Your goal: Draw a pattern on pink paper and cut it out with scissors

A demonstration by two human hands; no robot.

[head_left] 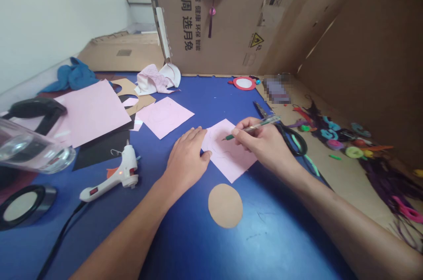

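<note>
A square of pink paper (pixel 231 167) with faint drawn lines lies on the blue table, turned cornerwise to me. My left hand (pixel 189 153) rests flat on its left edge, fingers stretched out. Over the right part of the paper, my right hand (pixel 264 141) grips a pen (pixel 256 126) with a clear barrel and green grip. The pen's tip points down left at the sheet; whether it touches cannot be told. Just below the paper lies a round brown cardboard disc (pixel 225 206). A second pink square (pixel 165 117) with faint lines is farther left.
A white glue gun (pixel 114 174) with a lit orange light, a tape roll (pixel 28 207) and a glass (pixel 36 152) are at left. Black-handled scissors (pixel 294 139) lie beyond my right hand. Colourful craft bits (pixel 333 143) cover the cardboard at right. Cardboard walls (pixel 238 20) stand behind.
</note>
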